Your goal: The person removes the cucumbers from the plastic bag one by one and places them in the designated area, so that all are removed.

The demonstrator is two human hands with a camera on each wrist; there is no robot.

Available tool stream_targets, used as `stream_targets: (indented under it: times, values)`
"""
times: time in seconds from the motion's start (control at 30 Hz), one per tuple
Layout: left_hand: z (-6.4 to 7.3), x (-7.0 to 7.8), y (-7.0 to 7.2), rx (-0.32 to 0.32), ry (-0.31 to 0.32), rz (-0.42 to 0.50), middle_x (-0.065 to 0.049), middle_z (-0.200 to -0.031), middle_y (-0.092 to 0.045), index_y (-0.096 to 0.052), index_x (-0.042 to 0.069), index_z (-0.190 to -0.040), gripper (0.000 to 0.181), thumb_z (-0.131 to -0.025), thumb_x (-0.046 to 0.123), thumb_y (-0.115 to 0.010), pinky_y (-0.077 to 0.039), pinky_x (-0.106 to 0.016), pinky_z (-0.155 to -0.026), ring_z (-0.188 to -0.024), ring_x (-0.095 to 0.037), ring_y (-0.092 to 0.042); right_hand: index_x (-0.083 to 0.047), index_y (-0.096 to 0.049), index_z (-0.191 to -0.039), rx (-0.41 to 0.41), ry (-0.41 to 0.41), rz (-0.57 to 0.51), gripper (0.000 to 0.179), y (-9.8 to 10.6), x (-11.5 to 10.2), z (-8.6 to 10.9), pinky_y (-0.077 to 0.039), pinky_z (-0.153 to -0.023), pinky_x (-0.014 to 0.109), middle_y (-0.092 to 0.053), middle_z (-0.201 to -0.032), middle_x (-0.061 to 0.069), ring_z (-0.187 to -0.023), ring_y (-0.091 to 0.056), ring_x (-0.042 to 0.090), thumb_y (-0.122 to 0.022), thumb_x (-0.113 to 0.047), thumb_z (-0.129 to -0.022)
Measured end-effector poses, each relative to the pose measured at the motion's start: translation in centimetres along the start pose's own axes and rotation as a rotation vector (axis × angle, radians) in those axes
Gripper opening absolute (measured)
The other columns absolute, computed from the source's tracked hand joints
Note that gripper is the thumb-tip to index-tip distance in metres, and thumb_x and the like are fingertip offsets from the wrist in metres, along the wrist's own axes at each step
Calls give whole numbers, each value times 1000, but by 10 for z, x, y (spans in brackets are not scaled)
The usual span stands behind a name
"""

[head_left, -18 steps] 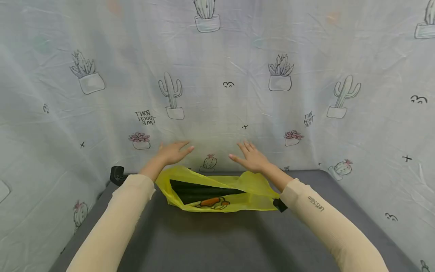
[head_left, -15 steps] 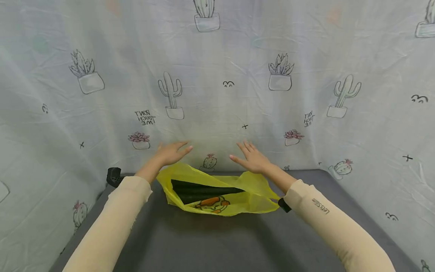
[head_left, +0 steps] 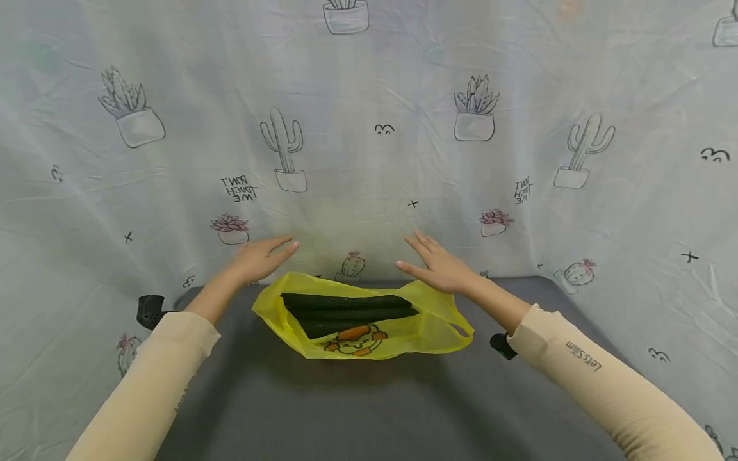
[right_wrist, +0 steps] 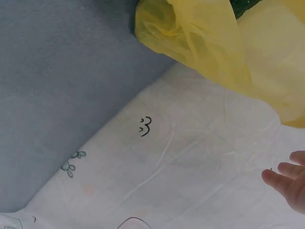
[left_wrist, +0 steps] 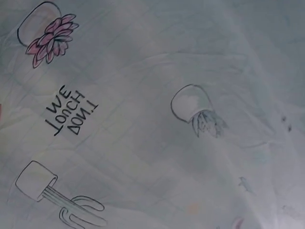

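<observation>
The bag [head_left: 441,323] is a bright, translucent yellow, its front bearing a cartoon print [head_left: 354,339] in orange with dark outlines. The long vegetables [head_left: 346,308] inside are deep green, nearly black in the shadowed parts. Plain grey covers the bench [head_left: 369,410]. Behind, the pale grey-white backdrop [head_left: 357,173] carries black-outlined potted cacti, pink succulents [head_left: 229,223], small black crosses, reversed black lettering [head_left: 238,189] and faint orange and green spots. Both sleeves are cream, the right sleeve [head_left: 617,390] marked with dark lettering; the left wrist device [head_left: 151,312] is black.
</observation>
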State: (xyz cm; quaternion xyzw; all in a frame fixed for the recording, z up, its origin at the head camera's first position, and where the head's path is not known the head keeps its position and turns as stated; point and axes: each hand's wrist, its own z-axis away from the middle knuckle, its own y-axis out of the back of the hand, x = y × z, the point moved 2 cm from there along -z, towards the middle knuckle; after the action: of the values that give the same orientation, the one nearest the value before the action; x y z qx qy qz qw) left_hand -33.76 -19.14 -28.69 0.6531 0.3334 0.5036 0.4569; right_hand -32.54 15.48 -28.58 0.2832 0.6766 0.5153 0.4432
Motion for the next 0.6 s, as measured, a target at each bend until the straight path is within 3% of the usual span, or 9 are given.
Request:
stream_targets:
  times: [0.17,0.33,0.6]
  values:
    - [26,-11,4,16,27,72,-23,-144,-33,-30,10,-145,68,-96,57,-23,-23,-64,-103,-129,-47,-29,-20,-12,-150,19,32,-2,74,3,3,23,-19,-104,66,-2,-155,10,-141,-4,33,-36,-60,-92]
    - [49,-21,3,51,60,202,-25,-143,-33,-32,9,-144,68,-96,56,-26,-28,-65,-99,-128,-48,-30,-20,-13,-149,39,42,-10,71,4,7,44,-16,-106,65,-4,-155,10,-141,-4,35,-39,-56,-93]
    - [70,-30,-6,162,99,381,-19,-135,-48,-41,8,-139,64,-95,54,-36,-38,-59,-95,-120,-40,-46,-17,-18,-149,53,79,-8,69,-3,6,56,-14,-108,62,-9,-155,10,-141,-4,32,-42,-52,-94]
